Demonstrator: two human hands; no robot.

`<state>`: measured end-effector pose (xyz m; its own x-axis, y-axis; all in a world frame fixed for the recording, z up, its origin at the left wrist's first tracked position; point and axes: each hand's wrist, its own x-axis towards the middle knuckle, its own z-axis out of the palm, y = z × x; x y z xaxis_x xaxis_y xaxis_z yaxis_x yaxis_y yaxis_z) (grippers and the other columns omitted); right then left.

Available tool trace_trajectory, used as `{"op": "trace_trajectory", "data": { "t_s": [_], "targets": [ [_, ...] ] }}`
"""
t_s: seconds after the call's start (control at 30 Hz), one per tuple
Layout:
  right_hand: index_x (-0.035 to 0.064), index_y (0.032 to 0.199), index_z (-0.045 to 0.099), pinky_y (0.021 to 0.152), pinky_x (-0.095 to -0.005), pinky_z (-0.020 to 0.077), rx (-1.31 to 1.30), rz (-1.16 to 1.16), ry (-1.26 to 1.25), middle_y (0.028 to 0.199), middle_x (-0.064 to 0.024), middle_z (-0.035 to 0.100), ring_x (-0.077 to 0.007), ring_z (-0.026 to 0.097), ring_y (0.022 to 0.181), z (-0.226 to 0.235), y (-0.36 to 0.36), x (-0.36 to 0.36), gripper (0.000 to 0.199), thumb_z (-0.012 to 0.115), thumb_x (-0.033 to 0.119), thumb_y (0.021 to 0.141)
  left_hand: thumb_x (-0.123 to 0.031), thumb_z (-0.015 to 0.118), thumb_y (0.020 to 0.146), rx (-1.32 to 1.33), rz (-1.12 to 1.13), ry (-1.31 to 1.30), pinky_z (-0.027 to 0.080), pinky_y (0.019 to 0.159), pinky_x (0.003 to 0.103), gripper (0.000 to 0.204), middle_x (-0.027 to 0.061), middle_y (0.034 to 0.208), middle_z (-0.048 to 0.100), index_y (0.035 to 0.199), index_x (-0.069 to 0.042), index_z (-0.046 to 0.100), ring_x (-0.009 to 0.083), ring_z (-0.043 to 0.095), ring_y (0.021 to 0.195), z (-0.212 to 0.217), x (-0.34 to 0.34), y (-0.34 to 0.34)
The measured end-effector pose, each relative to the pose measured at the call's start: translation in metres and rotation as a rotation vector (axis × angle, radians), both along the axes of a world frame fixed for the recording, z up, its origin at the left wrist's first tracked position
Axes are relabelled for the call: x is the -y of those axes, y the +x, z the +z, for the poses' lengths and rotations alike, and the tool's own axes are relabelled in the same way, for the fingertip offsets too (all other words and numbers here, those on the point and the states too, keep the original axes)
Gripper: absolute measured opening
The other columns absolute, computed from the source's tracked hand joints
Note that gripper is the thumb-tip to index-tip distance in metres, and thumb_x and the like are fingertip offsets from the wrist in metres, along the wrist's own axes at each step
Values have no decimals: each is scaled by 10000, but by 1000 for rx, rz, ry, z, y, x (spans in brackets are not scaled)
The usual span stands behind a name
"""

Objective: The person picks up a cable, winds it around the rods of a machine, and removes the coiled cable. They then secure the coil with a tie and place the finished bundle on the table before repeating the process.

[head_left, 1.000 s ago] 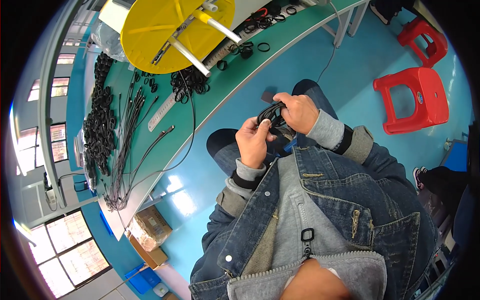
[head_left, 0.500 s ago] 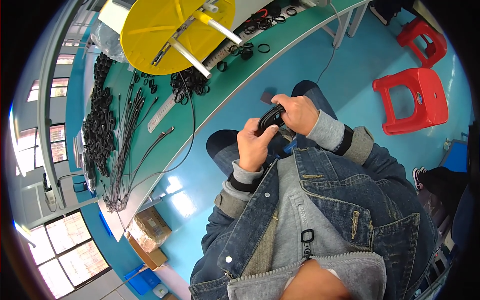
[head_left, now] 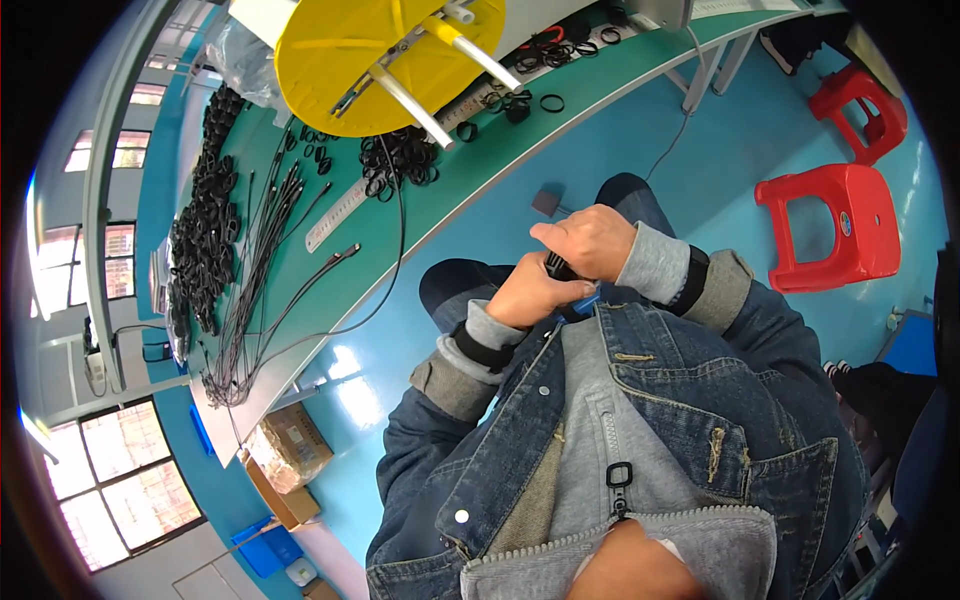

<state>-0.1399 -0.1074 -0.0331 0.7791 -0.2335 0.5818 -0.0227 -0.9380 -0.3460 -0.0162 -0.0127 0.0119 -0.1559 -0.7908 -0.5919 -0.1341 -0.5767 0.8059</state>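
Note:
A coiled black cable [head_left: 558,267] is pinched between my two hands over my lap, mostly hidden by the fingers. My left hand [head_left: 532,290] closes on its lower part, thumb pointing right. Just above and to the right, my right hand [head_left: 592,243] curls over its upper end with the knuckles up. The hands almost touch each other. On the green table [head_left: 440,207] to the left lie loose black cables [head_left: 265,260], a long pile of bundled black cables [head_left: 203,245] and a heap of small black bands [head_left: 398,165].
A yellow round disc with metal rods [head_left: 375,60] stands over the table. A steel ruler [head_left: 337,213] lies by the bands. One cable [head_left: 395,270] hangs past the table edge. Red stools [head_left: 845,225] stand right. Below the table's near end are cardboard boxes [head_left: 290,450] and a blue bin [head_left: 265,548].
My hands have come closer together and turned, and the coiled cable, plainly seen before, is now mostly covered by them. The whole view has shifted slightly.

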Motion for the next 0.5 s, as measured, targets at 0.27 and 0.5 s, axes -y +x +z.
{"op": "trace_trajectory", "data": {
  "t_s": [0.27, 0.5],
  "targets": [
    [27, 948, 539, 485, -348, 468, 1, 35, 32, 579, -104, 569, -251, 601, 547, 10, 3, 4, 280, 599, 108, 686, -199, 664, 753, 239, 136, -652, 385, 464, 241, 211, -5, 627, 533, 803, -10, 584, 106, 467, 508, -38, -7, -4],
    [42, 987, 550, 527, -354, 490, -92, 30, 144, 701, -104, 610, -276, 607, 609, 14, 2, 14, 290, 582, 109, 707, -300, 512, 848, -709, 375, 76, 311, 439, 238, 258, -2, 667, 447, 866, -44, 497, 97, 347, 493, -14, -12, 4]
  ]
}}
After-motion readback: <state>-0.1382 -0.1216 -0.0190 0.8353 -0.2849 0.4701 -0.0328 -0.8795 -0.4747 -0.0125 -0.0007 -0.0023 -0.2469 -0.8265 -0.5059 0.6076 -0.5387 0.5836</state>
